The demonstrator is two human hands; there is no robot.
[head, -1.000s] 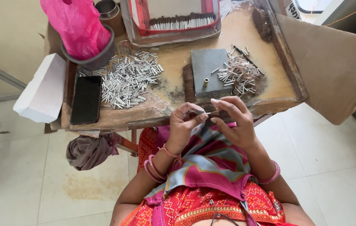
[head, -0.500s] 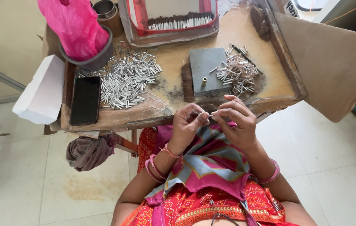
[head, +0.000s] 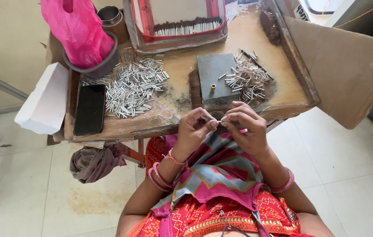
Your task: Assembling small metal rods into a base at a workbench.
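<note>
**Small metal tube pinched between both hands at the table edge**

Here, the left hand (head: 195,131) and the right hand (head: 245,127) meet just in front of the near edge of the wooden work table (head: 239,33); their fingertips are closed together on one thin, pale metal tube (head: 218,121), which spans the tiny gap between thumb and forefinger of each hand; what is being done to it is too small to tell; it is held above the lap, not resting on the table

On the table, a large heap of similar silver tubes (head: 129,85) lies to the left, beside a black phone (head: 90,109); a smaller, more tangled pile (head: 248,80) lies to the right, touching a grey metal block (head: 215,77) with a short brass-coloured pin standing on it; at the far side a red-rimmed tray (head: 180,22) holds a neat row of thin dark sticks; a pink plastic bag (head: 77,30) sits in a round container at the far left corner

Judging by the piles, the work seems well short of finished; many loose tubes remain in both heaps, and only one piece is in hand
</note>
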